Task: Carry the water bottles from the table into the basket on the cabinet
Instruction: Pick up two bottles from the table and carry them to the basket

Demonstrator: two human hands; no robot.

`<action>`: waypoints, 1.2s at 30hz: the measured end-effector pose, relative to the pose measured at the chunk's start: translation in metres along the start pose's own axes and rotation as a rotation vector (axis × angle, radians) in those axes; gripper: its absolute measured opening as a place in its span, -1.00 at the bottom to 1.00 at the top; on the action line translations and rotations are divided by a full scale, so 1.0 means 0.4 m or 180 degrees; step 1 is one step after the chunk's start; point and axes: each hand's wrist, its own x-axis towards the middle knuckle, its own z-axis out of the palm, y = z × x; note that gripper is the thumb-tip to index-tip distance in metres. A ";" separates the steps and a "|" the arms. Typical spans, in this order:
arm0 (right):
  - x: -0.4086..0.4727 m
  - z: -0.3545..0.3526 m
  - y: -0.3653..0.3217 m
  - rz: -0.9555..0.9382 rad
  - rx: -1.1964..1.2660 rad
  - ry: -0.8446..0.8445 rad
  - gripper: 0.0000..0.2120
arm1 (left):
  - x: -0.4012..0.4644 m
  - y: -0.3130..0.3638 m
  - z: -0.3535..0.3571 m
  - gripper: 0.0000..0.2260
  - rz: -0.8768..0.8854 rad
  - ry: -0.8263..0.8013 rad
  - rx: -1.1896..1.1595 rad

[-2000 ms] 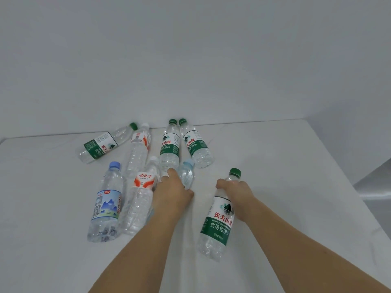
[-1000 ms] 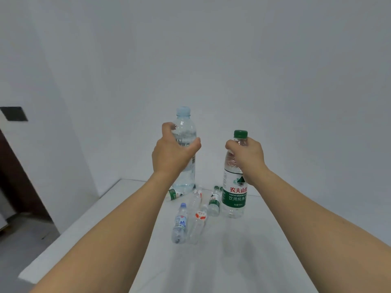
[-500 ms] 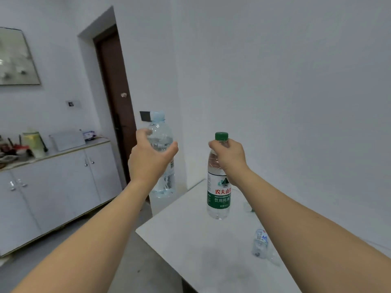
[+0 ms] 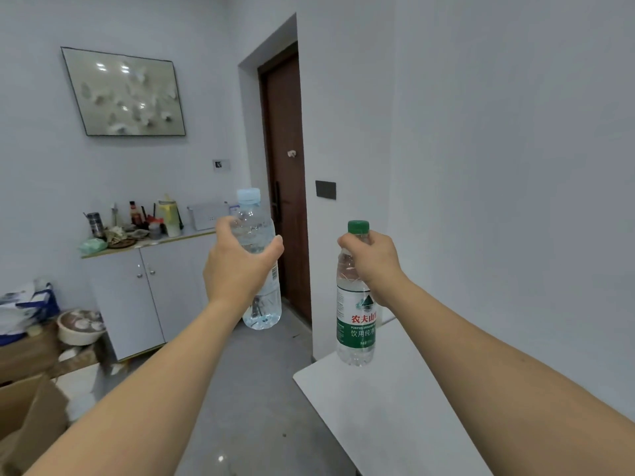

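Now both hands carry upright water bottles.
Left hand (image 4: 238, 266) wraps the blue-capped bottle (image 4: 256, 235) mid-body; right hand (image 4: 372, 257) grips the green-capped bottle (image 4: 355, 324) round its neck.

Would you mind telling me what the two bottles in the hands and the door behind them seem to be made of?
Blue-capped bottle: clear glossy plastic, by the look; the room shows through it.
Green-capped bottle: the same clear plastic, with a printed green film label and an opaque green cap.
Door: dark brown, matte, probably wood or wood veneer; the grain is too faint to tell.
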 end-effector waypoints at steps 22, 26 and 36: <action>0.706 0.340 0.214 0.0039 0.0187 -0.0446 -0.92 | 0.526 -0.347 0.433 -0.37 0.0106 -0.0092 0.0246; 0.814 0.481 0.286 0.0096 0.0171 -0.0492 -0.91 | 0.640 -0.472 0.474 -0.37 0.0112 -0.0141 0.0257; 1.118 0.872 0.343 0.0107 0.0192 -0.0482 -0.90 | 1.041 -0.753 0.533 -0.41 0.0195 -0.0129 0.0046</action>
